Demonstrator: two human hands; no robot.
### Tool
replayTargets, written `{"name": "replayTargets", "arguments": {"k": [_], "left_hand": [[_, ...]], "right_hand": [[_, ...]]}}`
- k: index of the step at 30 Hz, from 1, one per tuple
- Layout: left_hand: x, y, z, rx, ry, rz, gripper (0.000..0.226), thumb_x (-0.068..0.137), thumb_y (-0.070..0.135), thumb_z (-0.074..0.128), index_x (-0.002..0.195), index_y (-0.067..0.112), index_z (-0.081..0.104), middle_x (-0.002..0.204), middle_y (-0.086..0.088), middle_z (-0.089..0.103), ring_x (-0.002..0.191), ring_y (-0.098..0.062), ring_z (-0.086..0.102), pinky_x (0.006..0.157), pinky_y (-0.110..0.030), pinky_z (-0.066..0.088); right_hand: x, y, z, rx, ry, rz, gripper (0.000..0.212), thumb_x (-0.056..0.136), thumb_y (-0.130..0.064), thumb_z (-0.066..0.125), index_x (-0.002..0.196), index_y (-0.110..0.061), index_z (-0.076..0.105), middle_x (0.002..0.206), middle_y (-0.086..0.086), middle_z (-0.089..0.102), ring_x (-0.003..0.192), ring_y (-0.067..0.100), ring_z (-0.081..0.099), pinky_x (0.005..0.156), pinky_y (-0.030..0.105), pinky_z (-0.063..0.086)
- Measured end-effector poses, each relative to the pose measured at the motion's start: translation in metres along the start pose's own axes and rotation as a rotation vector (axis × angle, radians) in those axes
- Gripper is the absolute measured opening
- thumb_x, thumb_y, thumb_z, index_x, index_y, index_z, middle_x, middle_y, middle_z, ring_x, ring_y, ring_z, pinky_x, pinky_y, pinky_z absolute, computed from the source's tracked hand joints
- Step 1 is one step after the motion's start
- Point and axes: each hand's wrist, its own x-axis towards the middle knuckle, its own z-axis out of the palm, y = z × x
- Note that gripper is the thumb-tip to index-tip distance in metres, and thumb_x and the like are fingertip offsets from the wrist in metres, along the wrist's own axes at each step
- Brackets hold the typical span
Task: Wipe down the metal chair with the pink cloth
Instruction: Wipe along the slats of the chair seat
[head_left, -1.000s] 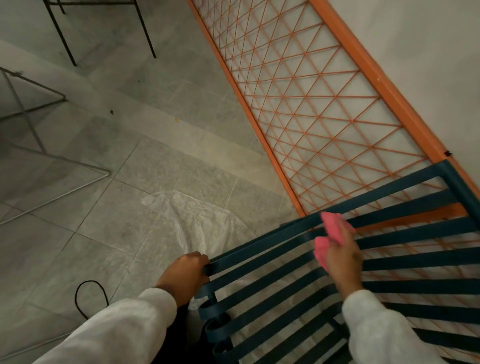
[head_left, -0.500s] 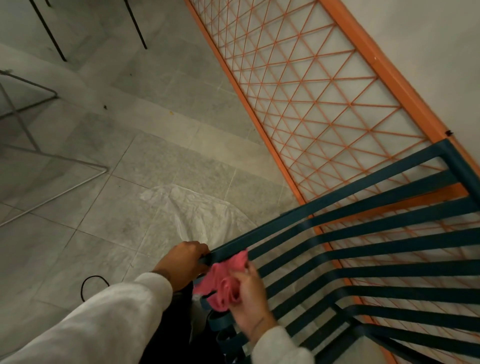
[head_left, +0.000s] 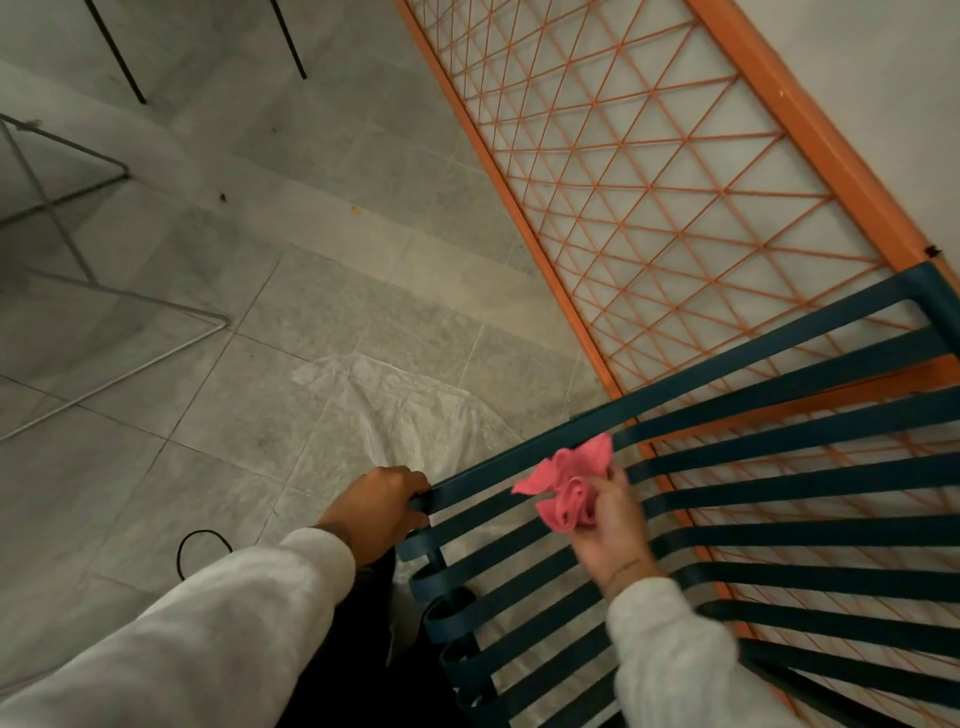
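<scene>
No text, label, brand, number or sign can be read anywhere.

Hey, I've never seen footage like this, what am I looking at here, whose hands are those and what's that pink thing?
There is no machine here. The one picture comes from a wide-angle camera worn on a person's head, looking forward and down at their own hands. The left hand grips the end of the dark teal metal chair, which is made of long flat slats. The right hand holds a bunched pink cloth against those slats. Beneath is a grey tiled floor with a sheet of clear plastic and a black cable loop lying on it. An orange lattice panel leans against the white wall.
</scene>
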Motion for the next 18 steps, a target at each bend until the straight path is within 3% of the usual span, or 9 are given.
{"name": "replayTargets", "arguments": {"k": [3,6,8,10,14,18], "left_hand": [[0.002,0.000,-0.002,0.005,-0.001,0.009,0.023,0.085,0.029,0.066,0.105,0.018,0.066,0.098,-0.002,0.066,0.088,-0.019,0.063,0.080,-0.035,0.053],[0.004,-0.001,-0.002,0.011,-0.010,0.018,0.022,0.087,0.032,0.063,0.101,0.015,0.068,0.095,-0.003,0.067,0.083,-0.018,0.063,0.077,-0.037,0.054],[0.005,0.000,-0.003,0.010,-0.019,0.016,0.022,0.085,0.031,0.065,0.100,0.015,0.068,0.095,-0.003,0.067,0.084,-0.019,0.063,0.078,-0.039,0.054],[0.007,0.002,-0.005,0.032,-0.046,0.013,0.022,0.084,0.029,0.066,0.102,0.016,0.066,0.098,-0.003,0.066,0.087,-0.019,0.063,0.080,-0.037,0.054],[0.016,0.018,-0.008,-0.021,-0.099,0.080,0.028,0.088,0.026,0.061,0.115,0.018,0.062,0.107,0.000,0.065,0.094,-0.016,0.063,0.086,-0.034,0.054],[0.036,0.043,-0.002,-0.039,-0.097,0.150,0.029,0.092,0.025,0.056,0.120,0.018,0.057,0.109,-0.004,0.065,0.095,-0.018,0.062,0.085,-0.034,0.053]], "right_hand": [[-0.024,0.061,0.028,0.032,-0.082,0.110,0.044,0.094,-0.003,0.046,0.128,-0.030,0.055,0.104,0.013,0.074,0.106,0.040,0.063,0.097,0.062,0.047],[-0.039,0.096,0.049,0.073,-0.099,0.260,0.045,0.094,0.000,0.045,0.129,-0.028,0.054,0.110,0.016,0.070,0.097,0.034,0.067,0.075,0.046,0.057],[-0.032,0.088,0.045,0.061,-0.074,0.262,0.043,0.093,-0.001,0.047,0.128,-0.025,0.057,0.113,0.016,0.070,0.098,0.032,0.068,0.072,0.043,0.057],[-0.020,0.060,0.032,0.043,-0.055,0.199,0.038,0.094,-0.003,0.048,0.123,-0.023,0.060,0.114,0.015,0.069,0.100,0.033,0.067,0.079,0.048,0.056],[0.009,-0.017,0.003,-0.027,-0.016,-0.033,0.027,0.096,-0.007,0.049,0.114,-0.023,0.062,0.110,0.012,0.069,0.096,0.030,0.068,0.072,0.047,0.056],[0.034,-0.076,-0.019,-0.346,0.255,-0.360,0.020,0.096,-0.017,0.054,0.102,-0.035,0.060,0.116,0.004,0.063,0.100,0.022,0.065,0.088,0.046,0.055]]}}
